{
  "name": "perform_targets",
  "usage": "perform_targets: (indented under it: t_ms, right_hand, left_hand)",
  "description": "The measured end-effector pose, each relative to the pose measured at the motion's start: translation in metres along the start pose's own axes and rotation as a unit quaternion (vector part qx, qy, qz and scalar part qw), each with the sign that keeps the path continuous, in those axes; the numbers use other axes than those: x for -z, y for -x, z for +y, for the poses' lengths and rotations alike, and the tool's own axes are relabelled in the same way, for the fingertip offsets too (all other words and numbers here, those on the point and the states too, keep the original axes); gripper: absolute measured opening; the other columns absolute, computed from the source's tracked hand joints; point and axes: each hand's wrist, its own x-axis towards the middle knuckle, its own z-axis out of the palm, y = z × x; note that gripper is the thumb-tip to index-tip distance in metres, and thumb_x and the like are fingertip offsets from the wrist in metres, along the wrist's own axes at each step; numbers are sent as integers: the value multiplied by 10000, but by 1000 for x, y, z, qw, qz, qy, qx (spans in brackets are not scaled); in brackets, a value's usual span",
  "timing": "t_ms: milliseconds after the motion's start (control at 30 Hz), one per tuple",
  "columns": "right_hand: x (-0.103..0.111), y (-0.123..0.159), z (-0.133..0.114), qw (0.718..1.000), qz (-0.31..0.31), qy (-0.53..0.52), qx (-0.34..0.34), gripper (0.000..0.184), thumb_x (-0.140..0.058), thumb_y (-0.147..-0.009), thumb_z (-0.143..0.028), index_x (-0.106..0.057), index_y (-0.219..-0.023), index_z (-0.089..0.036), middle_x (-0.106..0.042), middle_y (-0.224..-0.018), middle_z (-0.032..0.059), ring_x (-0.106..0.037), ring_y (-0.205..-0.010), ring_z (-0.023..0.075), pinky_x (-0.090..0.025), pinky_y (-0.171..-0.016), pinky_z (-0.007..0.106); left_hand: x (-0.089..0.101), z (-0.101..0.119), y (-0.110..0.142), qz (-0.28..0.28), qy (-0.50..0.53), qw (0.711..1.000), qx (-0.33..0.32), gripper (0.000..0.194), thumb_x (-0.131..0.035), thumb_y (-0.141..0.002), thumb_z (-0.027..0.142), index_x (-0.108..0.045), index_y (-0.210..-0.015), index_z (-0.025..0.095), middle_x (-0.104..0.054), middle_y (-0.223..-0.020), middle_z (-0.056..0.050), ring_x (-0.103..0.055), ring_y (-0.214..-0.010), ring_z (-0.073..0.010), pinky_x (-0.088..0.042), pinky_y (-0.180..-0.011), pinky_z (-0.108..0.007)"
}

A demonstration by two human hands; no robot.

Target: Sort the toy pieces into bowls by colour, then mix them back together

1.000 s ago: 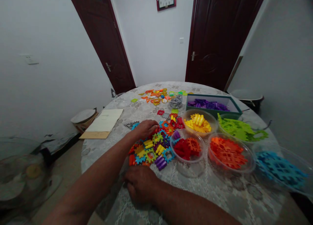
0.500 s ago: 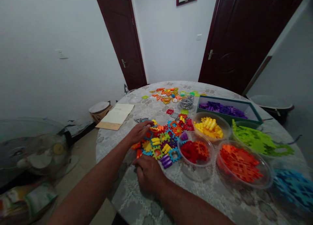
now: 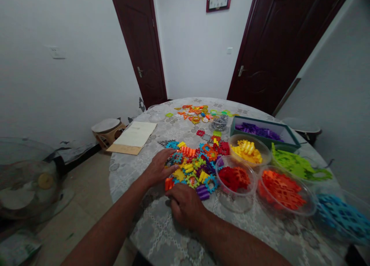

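Mixed plastic pieces (image 3: 189, 168) heaped on the desk (image 3: 169, 129), just below the frame's middle, and starting from the left we have the left hand (image 3: 158, 168), palm down at the heap's left edge, thumb and fingers apart. Low at the heap's left corner, an orange ridged piece (image 3: 169, 184) sits between the two hands. A touch further right, here's the blue-green toothed piece (image 3: 177, 157), off the left fingertips to their right, level with the gap behind the thumb; the left hand is the nearer one. Lower centre now, the right hand (image 3: 187, 205), fingers curled and aimed left; whether they're clamped on anything, I can't tell. Above it, an orange-red ridged row (image 3: 189, 151), long axis left to right. Just beyond the knuckles, a purple ridged piece (image 3: 202, 193).
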Motion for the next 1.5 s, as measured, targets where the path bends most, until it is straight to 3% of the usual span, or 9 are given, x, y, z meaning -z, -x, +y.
perform_targets:
  t_ms: [100,200,400,567,767,1000,1200,1367,1500]
  right_hand:
    - [1,0,-2,1000,21,-10,12,324,-561,-794,-79,-689,-1064,-205,-742,-947,68,-698,-872,219,-521,-775,317]
    - [-1,1,-3,998,56,-25,22,315,-545,-776,-85,-680,-1027,-222,-737,-918,48,-695,-836,204,-514,-757,300]
    - [-7,3,10,994,106,-20,27,334,-528,-759,-82,-670,-1017,-239,-716,-870,22,-684,-773,174,-498,-718,266]
    - [-14,1,24,989,124,-14,82,302,-517,-739,-107,-656,-968,-248,-692,-787,2,-674,-696,163,-487,-659,243]
    - [-23,5,32,987,136,17,89,312,-509,-741,-99,-658,-971,-248,-686,-757,0,-657,-662,158,-497,-631,233]
    - [-11,2,26,992,85,-16,95,298,-497,-788,-83,-655,-988,-237,-715,-813,15,-678,-702,145,-511,-645,219]
    - [8,4,-1,998,56,-27,25,328,-517,-798,-63,-660,-1023,-254,-721,-844,24,-694,-758,175,-545,-704,263]
    - [16,5,-14,998,38,-39,-21,353,-521,-811,-57,-672,-1057,-260,-744,-903,37,-716,-826,196,-570,-776,301]
    - [15,1,-14,998,33,-46,-12,339,-510,-803,-71,-671,-1045,-244,-735,-864,31,-697,-778,188,-551,-733,288]
  left_hand:
    - [-3,-14,12,-15,-42,999,1,870,-823,-823,516,-486,-1586,270,-448,-1649,-172,-411,-1529,-384,-356,-1240,-596]
    - [2,-22,19,-70,-50,996,-18,1040,-889,-741,560,-414,-1636,325,-365,-1706,-160,-396,-1539,-397,-382,-1230,-574]
    - [19,-27,20,-153,-83,985,-19,1198,-919,-627,665,-353,-1658,438,-366,-1717,-136,-382,-1542,-447,-352,-1220,-638]
    - [12,-21,26,-198,-123,972,19,1284,-931,-577,647,-299,-1677,446,-334,-1731,-170,-320,-1562,-499,-218,-1214,-765]
    - [-4,-3,25,-153,-145,977,33,1089,-887,-680,578,-418,-1641,373,-423,-1678,-199,-379,-1538,-477,-200,-1223,-759]
    - [7,17,23,-167,-150,974,19,961,-816,-749,404,-438,-1627,302,-446,-1658,-185,-380,-1541,-414,-202,-1252,-711]
    - [-5,10,26,-114,-154,981,-7,679,-610,-897,236,-512,-1564,312,-570,-1532,-149,-494,-1431,-360,-275,-1223,-687]
    - [-14,3,26,-72,-133,988,-37,679,-671,-861,244,-536,-1524,301,-608,-1436,-149,-541,-1340,-371,-338,-1191,-638]
    - [-16,4,25,-48,-116,991,-37,643,-690,-852,263,-551,-1480,271,-506,-1524,-166,-496,-1392,-389,-362,-1181,-615]
